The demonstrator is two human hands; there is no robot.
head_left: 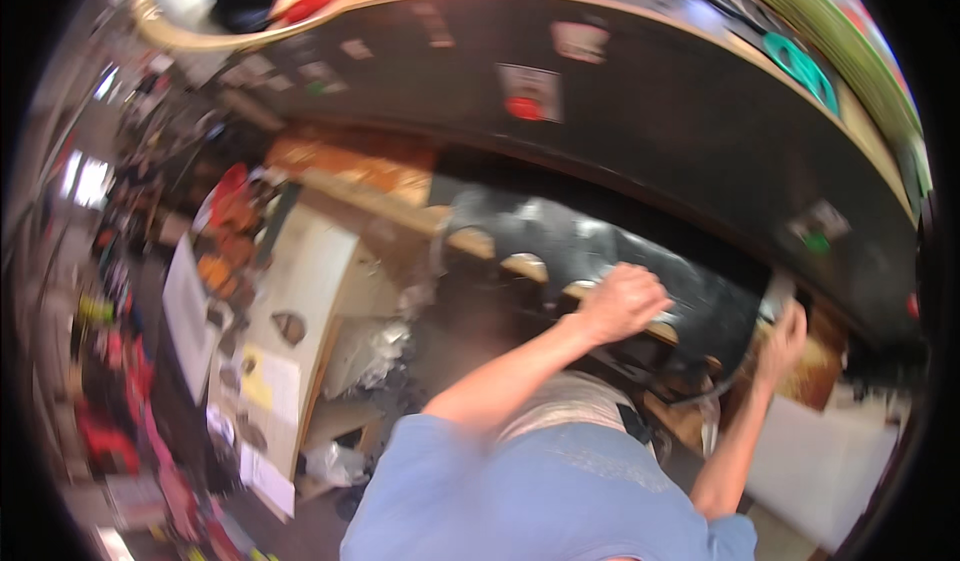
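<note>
My left hand (pixel 625 304) is closed above a shiny black sheet (pixel 540 223) on the bench, its fingers curled in; whether anything is in them is hidden. Scalloped gaps along the sheet's near edge let pale wood (pixel 524 267) show through. Farther right, my right hand (pixel 784 341) has its fingers bent beside a small whitish piece (pixel 777 296). Motion blur and the hand's angle hide whether it grips that piece. Just to its left, a dark cord (pixel 715 391) curves down toward my body.
A dark upright panel (pixel 400 81) with stickers rises behind the bench. On the shelf above lie teal-handled scissors (pixel 800 69) and a green stack (pixel 850 41). A pale side board (pixel 310 271) bears papers on the left. A white sheet (pixel 820 461) stands at lower right.
</note>
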